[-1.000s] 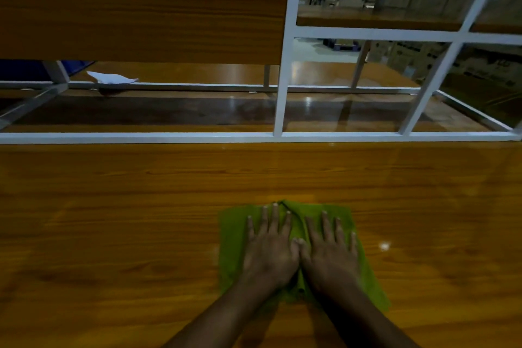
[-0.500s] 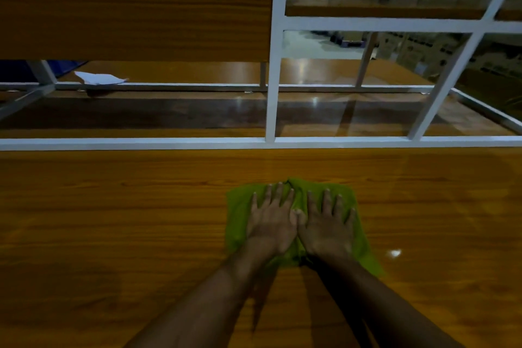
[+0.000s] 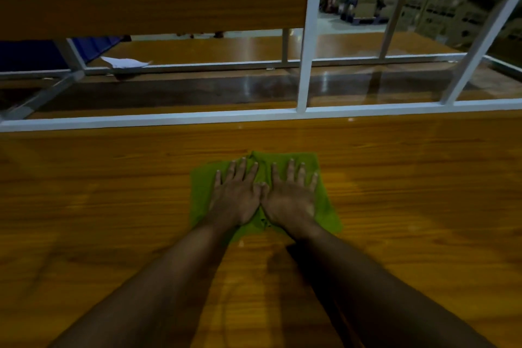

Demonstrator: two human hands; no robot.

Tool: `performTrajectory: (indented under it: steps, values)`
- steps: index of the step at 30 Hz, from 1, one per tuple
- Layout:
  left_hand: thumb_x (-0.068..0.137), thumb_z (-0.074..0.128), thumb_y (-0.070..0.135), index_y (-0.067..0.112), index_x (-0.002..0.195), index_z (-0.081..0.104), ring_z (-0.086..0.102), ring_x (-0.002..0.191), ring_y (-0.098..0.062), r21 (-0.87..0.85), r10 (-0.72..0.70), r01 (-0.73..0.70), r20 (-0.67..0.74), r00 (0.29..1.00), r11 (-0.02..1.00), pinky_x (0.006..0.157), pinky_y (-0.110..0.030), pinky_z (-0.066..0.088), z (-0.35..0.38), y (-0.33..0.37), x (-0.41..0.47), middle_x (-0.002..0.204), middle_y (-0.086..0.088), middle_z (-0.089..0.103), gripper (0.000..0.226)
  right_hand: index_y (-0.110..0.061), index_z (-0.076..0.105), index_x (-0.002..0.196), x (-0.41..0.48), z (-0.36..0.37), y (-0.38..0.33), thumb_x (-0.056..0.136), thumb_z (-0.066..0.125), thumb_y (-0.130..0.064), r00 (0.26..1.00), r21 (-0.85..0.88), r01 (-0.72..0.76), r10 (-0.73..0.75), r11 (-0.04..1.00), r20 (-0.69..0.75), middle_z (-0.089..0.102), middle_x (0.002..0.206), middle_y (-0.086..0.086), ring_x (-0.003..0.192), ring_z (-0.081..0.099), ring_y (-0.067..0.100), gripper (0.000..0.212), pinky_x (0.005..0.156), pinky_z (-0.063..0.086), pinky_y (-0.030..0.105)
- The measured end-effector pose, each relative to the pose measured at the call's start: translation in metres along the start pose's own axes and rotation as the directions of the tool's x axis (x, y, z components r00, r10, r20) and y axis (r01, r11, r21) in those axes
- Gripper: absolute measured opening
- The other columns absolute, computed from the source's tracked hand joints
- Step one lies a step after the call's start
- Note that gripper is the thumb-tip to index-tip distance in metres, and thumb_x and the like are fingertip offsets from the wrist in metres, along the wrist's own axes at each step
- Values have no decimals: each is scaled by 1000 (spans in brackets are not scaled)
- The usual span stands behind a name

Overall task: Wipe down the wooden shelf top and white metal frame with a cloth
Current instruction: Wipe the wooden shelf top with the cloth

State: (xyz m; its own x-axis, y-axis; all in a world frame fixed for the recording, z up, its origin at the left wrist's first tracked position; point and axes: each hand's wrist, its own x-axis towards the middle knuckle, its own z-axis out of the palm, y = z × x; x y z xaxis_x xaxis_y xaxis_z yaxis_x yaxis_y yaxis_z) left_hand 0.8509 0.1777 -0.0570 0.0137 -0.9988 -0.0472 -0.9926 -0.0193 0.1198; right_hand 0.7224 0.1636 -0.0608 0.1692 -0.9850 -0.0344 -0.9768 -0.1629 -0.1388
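Both hands, left (image 3: pixel 236 198) and right (image 3: pixel 291 196), flat, fingers straight on cloth (image 3: pixel 324 209); it could bunch, skipping shelf top (image 3: pixel 113 206).

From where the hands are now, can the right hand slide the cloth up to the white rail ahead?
Probably yes. The right hand lies flat on the green cloth, and only bare wooden shelf top separates it from the white rail; nothing visible stands between them.

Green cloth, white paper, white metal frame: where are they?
green cloth (image 3: pixel 324 212): head view, bare right edge.
white paper (image 3: pixel 124 62): head view, middle of the sheet.
white metal frame (image 3: pixel 310 37): head view, upright post.
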Motion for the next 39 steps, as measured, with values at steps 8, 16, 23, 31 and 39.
performTrajectory:
  steps: [8,16,23,31,39]
  values:
    - [103,10,50,31,157,-4,-13,151,-20,-1,-61,61,25,998,998,121,-50,-4,-2,-47,-81,164,2,-15,59,-28,-3,158,-69,11,-57,99,7,-57,998,-15,53,-53,998,20,-11,164,13,150,-13,36,67,115,-9,63]
    - [88,-11,55,26,158,0,-5,152,-26,55,-33,33,-5,999,998,120,-54,4,2,-39,-156,165,-6,-7,76,-31,1,158,-147,8,-58,86,-8,-57,997,59,78,-79,995,15,-7,165,8,151,-10,30,77,117,-11,57]
    - [80,-21,54,25,158,-3,-8,151,-29,70,19,-21,30,999,997,119,-55,1,7,14,-186,165,-8,-9,85,-33,6,157,-193,6,-13,94,-1,-55,998,88,50,-45,995,-51,-8,164,5,152,-8,28,67,119,-9,53]
    - [92,-7,52,23,157,-3,-13,151,-31,25,167,-168,40,985,986,119,-58,-2,17,114,-161,164,-9,-13,71,-35,12,157,-200,-2,90,95,4,-58,989,82,-85,94,993,-110,0,165,4,152,-2,28,67,120,-3,53]
    - [83,-11,51,21,157,3,-15,150,-30,-32,257,-257,26,966,966,117,-57,-10,28,212,-101,164,-9,-11,81,-34,10,157,-168,-17,190,91,-5,-59,972,38,-202,205,979,-115,1,166,4,153,-1,28,73,120,0,55]
